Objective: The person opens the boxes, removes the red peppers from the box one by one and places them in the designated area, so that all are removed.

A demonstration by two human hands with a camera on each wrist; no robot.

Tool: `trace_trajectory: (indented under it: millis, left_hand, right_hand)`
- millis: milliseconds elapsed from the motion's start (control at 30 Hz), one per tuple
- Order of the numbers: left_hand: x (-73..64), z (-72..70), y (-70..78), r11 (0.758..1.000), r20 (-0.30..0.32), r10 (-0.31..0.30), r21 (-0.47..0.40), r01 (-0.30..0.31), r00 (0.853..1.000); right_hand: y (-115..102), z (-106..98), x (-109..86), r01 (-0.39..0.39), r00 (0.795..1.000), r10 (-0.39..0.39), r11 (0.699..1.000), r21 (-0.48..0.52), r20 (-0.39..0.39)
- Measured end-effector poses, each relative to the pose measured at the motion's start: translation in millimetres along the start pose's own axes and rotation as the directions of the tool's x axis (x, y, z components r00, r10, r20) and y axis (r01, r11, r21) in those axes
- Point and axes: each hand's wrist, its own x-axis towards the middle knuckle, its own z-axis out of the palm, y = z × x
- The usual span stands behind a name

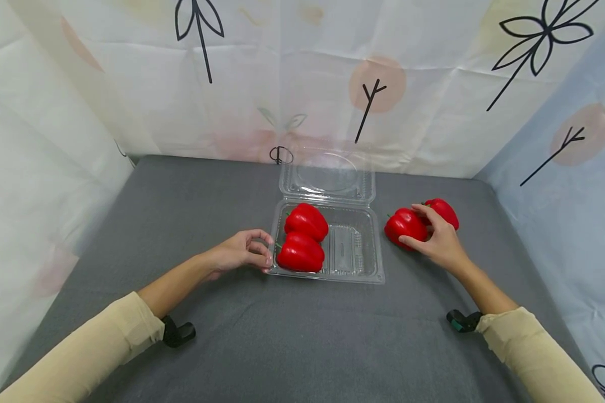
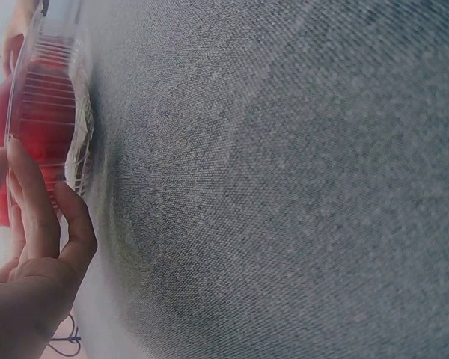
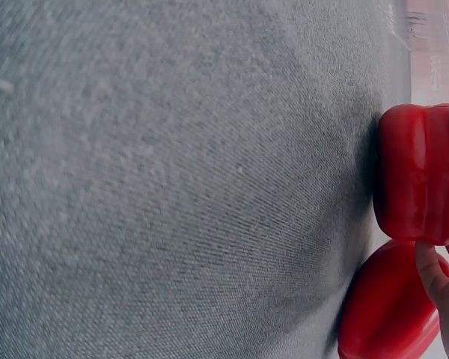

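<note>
A clear plastic clamshell container (image 1: 353, 246) lies on the table with its lid (image 1: 327, 176) folded back. Two red bell peppers, a rear one (image 1: 306, 221) and a front one (image 1: 300, 253), sit in its left half. My left hand (image 1: 238, 254) pinches the container's left rim; the ribbed side wall (image 2: 49, 105) shows just past the fingers in the left wrist view. To the right of the container, my right hand (image 1: 442, 244) grips a third red bell pepper (image 1: 404, 225) between thumb and fingers. Another bell pepper (image 1: 443, 211) lies right behind that hand, partly covered by it.
Grey cloth covers the table (image 1: 302, 336). A printed curtain (image 1: 322, 78) hangs along the back edge, with more curtain at both sides. Each wrist carries a dark strapped camera, the left one (image 1: 177, 332) and the right one (image 1: 462, 321).
</note>
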Motion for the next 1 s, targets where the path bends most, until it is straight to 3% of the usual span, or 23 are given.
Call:
trace_trajectory:
  millis: [567,767,1000]
  left_hand:
    - [0.7,-0.9,-1.3,1.0,0.018,0.02,-0.016,-0.019,1.0]
    - [0.8,-1.3,-1.7,1.0,0.019,0.022,-0.003,-0.022,1.0]
    - [0.6,-1.3,-0.7,1.0,0.014,0.019,-0.001,-0.019,1.0]
  right_hand:
    - [-5,-2,-8.0,0.059,0.998,-0.059,0.998,-0.01,-0.028]
    - [-13,-2,-0.2,0.07,0.997,-0.071,0.997,-0.04,-0.023]
    - [-38,4,14.9,0.126,0.992,-0.125,0.992,0.03,-0.019]
